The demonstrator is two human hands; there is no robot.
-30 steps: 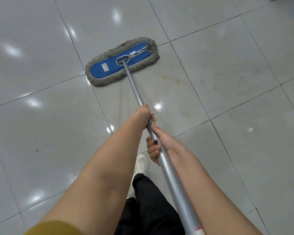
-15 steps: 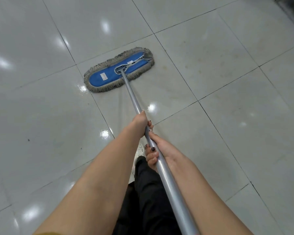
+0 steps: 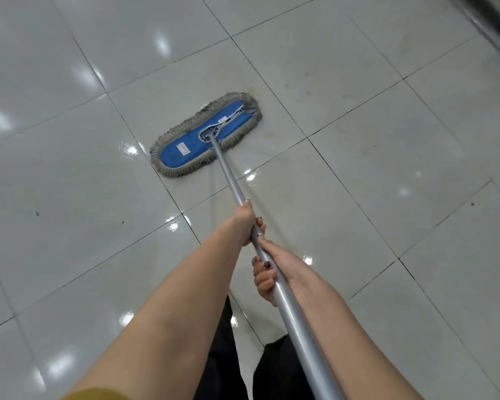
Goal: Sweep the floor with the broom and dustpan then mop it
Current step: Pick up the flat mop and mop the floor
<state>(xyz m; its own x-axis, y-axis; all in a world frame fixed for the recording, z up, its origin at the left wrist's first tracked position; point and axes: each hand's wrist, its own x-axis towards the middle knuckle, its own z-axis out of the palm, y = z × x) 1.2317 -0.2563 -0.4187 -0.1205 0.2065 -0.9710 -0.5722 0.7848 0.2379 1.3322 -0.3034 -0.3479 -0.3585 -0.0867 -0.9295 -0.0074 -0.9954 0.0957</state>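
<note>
Head view: left hand (image 3: 244,223), right hand (image 3: 279,269) fingers wrapped round mop handle (image 3: 228,171); mop head (image 3: 185,145) on floor (image 3: 387,197) ahead.

pale grey floor tiles (image 3: 387,174): glossy, smooth, mirroring lamp glints, faintly smudged | flat blue cloth mop pad (image 3: 182,147): matt | grey yarn fringe (image 3: 171,172): shaggy, rough | long silver metal mop handle (image 3: 229,174): smooth, satin sheen | black cloth trousers (image 3: 220,356): matt | mustard cloth sleeve (image 3: 98,395): matt
</note>
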